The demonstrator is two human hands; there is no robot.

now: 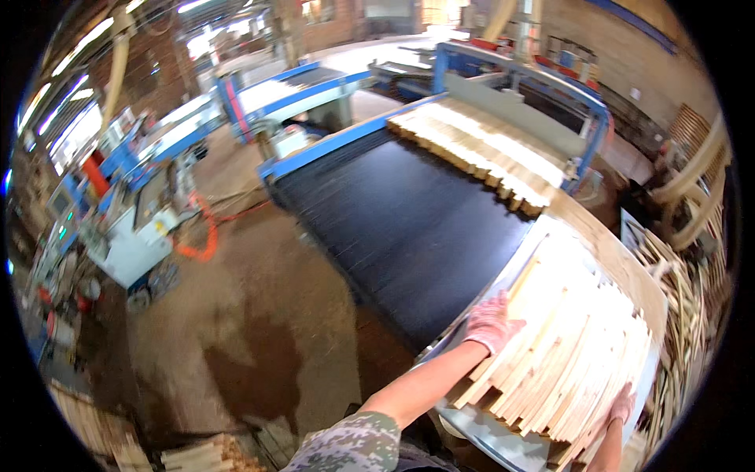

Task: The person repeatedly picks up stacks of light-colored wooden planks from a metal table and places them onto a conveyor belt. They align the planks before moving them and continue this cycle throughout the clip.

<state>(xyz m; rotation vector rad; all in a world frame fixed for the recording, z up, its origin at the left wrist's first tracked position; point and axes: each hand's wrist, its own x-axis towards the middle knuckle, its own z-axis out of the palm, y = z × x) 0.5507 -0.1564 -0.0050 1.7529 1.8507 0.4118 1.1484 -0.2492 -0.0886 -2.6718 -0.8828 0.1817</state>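
Observation:
Pale wooden strips (562,346) lie side by side in a sunlit layer on a light metal table (503,444). Their near ends are uneven. My left hand (494,322), in a pinkish glove, rests against the left edge of the layer. Its fingers point ahead and its thumb is spread over the wood. At the near right side of the layer, my right hand (621,407), also gloved, lies along the outer strips with its fingers stretched forward. Neither hand is wrapped round a strip.
A black conveyor belt (409,228) runs beside the table, carrying a row of wooden pieces (480,149) under a blue machine frame (519,71). Loose strips (680,315) pile up at the right. An orange hose (206,236) lies at left, and stacked wood (208,456) sits at the lower left.

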